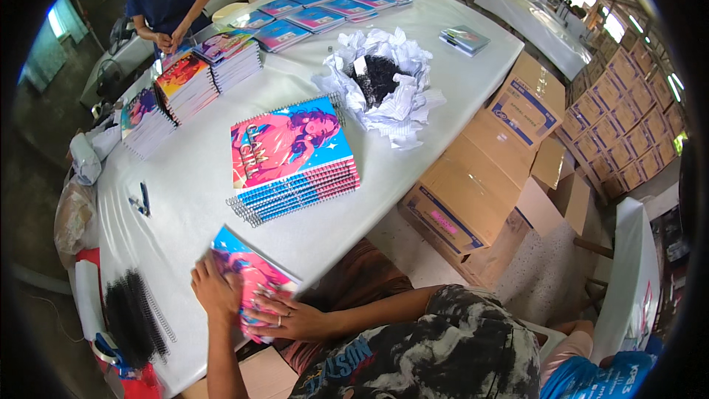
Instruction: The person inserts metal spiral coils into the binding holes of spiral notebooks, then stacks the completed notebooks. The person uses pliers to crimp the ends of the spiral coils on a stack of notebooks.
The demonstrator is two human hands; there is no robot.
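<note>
Low, left of centre in the frame: pink-and-blue booklet, left hand curled at its left edge, right hand laid over its cover; can't tell if either pinches. Probably light, bendable, slick-faced; best held by opposite edges.

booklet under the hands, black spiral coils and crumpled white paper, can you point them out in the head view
Booklet [264, 273]: head view, on the pink of its cover.
Black spiral coils [131, 318]: head view, middle of the bundle.
Crumpled white paper [413, 89]: head view, its right side.
</note>
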